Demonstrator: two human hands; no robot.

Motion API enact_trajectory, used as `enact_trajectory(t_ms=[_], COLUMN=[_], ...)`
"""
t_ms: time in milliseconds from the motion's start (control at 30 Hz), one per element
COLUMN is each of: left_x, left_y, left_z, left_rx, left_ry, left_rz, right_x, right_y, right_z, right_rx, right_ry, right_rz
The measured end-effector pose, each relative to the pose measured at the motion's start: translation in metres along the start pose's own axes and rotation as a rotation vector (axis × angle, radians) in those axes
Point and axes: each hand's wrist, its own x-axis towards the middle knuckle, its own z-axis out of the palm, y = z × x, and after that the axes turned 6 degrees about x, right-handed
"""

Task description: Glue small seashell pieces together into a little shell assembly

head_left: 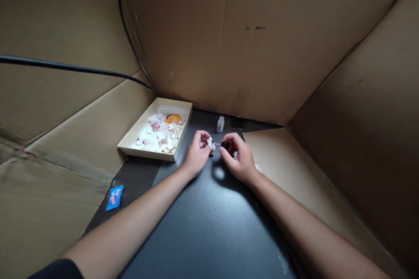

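Brown cardboard walls (pixel 229 43) box in the dark worktop (pixel 209 226) in front of you. Your left hand (pixel 196 153) rests on it, its fingers pinching a small pale shell (pixel 211 144) just above the surface. Your right hand (pixel 240 159) sits just beside it, its fingers pressed around a small dark cap (pixel 225 144) that is held close to the shell. Whether the two touch is too small to tell.

A little clear bottle (pixel 220 124) stands upright and uncapped just behind your hands. To your left, near the wall, a shallow cream tray (pixel 147 152) holds more shells and broken pieces, one of them orange. A blue packet (pixel 115 197) lies well apart by your left forearm, and a black cable (pixel 65 67) hangs across the cardboard.

By the look of it, you are working on the one shell with whatever the cap carries, with the bottle as its source. That is fine work: I judge it calls for a steady pinch on the shell, wrists kept down on the worktop, and care not to knock over the open bottle behind your knuckles.
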Motion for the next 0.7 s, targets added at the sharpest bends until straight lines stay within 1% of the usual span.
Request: enact_trajectory(t_ms=[167,333,500,633,700], left_x=[0.001,0.002,0.005,0.011,0.015], left_y=[0.001,0.003,0.005,0.008,0.009], left_z=[0.000,0.000,0.001,0.003,0.003], left_rx=[-0.021,-0.062,-0.131,-0.179,-0.216], left_ry=[0.012,0.051,0.095,0.058,0.032], left_rz=[-0.025,-0.032,-0.065,-0.122,-0.152], right_x=[0.000,0.000,-0.001,0.002,0.003], right_y=[0.002,0.001,-0.005,-0.002,0.000], right_z=[0.002,0.004,0.004,0.005,0.005], right_rx=[-0.021,-0.051,-0.028,-0.063,-0.095], right_ry=[0.038,0.024,0.016,0.095,0.109], right_rz=[0.021,0.035,-0.036,-0.029,-0.016])
